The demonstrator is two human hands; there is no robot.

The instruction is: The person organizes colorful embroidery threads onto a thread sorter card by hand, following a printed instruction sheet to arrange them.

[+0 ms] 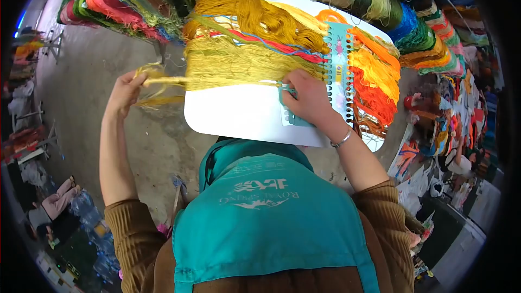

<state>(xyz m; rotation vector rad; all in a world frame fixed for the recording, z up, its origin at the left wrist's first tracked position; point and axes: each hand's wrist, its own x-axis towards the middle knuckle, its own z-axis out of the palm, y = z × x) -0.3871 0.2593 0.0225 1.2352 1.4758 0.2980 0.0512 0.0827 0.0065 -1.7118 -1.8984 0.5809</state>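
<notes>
My left hand (126,91) pinches a bundle of yellow-gold embroidery thread (165,81) beyond the left edge of a white board (233,113). Loose ends of it hang by my fingers. The bundle runs right, along the lower edge of olive-gold skeins (244,65) lying on the board. My right hand (308,96) is closed over a small teal holed card (297,119), near the bundle's right end. Its fingertips partly hide the card and the thread there. Beside that hand stands a longer teal strip with punched holes (337,70), with orange, yellow and red skeins (372,84) to its right.
Thick hanks of coloured thread (122,0) hang on a rack at the upper left, and more hanks (380,8) at the upper right. A teal apron (255,211) covers my lap. Concrete floor (81,87) shows at the left. Other people are at the far sides.
</notes>
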